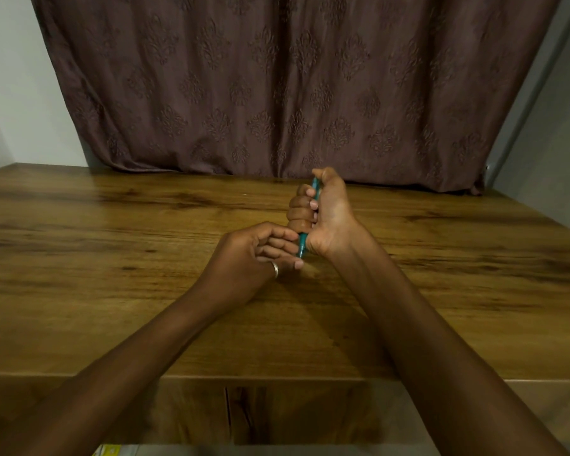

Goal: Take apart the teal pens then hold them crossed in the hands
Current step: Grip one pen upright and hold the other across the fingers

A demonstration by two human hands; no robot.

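**Most of the teal pen lost inside a fist**

The right hand (323, 212) wraps the teal pen (301, 246), so only its two ends show; the middle is covered, and whether one pen or two sits there cannot be told. The left hand (254, 258) has its fingertips at the lower end, hiding the grip there. Both forearms run off the bottom edge. The counter (112, 258) is cut at both sides.

My table (112, 258) is wood-grain, smooth, with a soft sheen. The teal pens (302, 244) in my right hand (323, 212) look like glossy plastic. The curtain (277, 93) is matt cloth, embossed. My ring (274, 269) is polished metal.
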